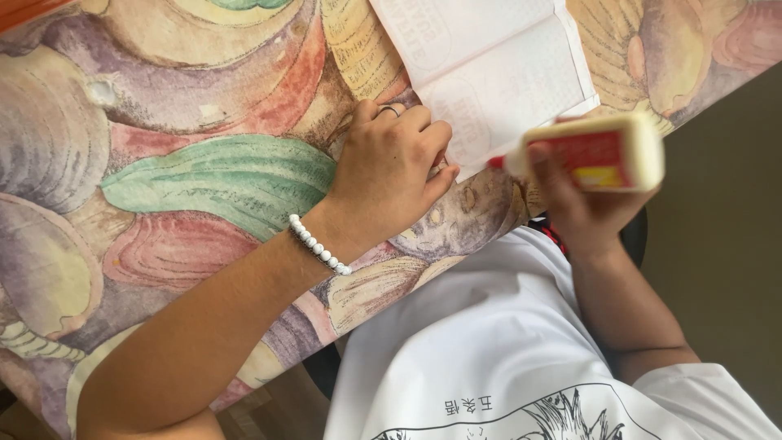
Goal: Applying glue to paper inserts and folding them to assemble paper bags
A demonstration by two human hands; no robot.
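On the desk (204, 171), your left hand (391, 175) pins the paper (497, 73); your right hand (582, 200) grips the glue bottle (595, 152), nozzle pointing left toward the paper's near edge.

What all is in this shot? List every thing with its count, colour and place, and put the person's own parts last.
glue bottle: one, cream white with a red and yellow label and a red tip, held on its side over the table edge, tip toward the paper.
paper sheet: one, white with faint print and fold lines, lying flat on the table at top centre.
tablecloth: one, patterned with shells and leaves in purple, red, green and tan, covering the table.
bead bracelet: one, white, on the left wrist.
ring: one, dark, on a left finger.
shirt: one, white with a black line drawing, at the bottom.
left hand: one, pressed down at the paper's lower edge.
right hand: one, its grip closed around the glue bottle.
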